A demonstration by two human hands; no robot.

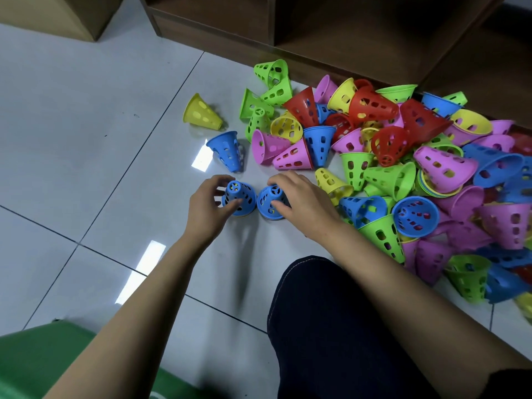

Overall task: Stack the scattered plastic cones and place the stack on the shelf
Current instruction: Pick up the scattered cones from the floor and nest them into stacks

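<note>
two blue cones stand upright, narrow end up, side by side on the floor (86,145) in front of the person, rims almost touching. left hand (207,208) grips the left blue cone (244,194), fingers curled over its top, thumb on the near side. right hand (302,203) grips the right blue cone (266,201), fingers curved round its far side and top, thumb on the near wall. a thin yellowish edge shows under the left cone's rim and a reddish one under the right; cannot tell how many cones sit beneath. pile (403,156) of loose cones, green, red, pink, yellow and blue, lies to the right of the hands, most on their sides, spreading back to the foot of the shelf (218,33). shelf is brown wood with open compartments, at top of view, well apart from the two held cones. lying blue cone (226,149) is on its side just beyond the left hand, clear of the pile. yellow cone (201,112) lies on its side farther back left, alone. knee (331,326) in dark fabric is under the right forearm. green object (34,364) in the bottom left corner, partly cut off. box (72,12) of cardboard at top left.
</note>
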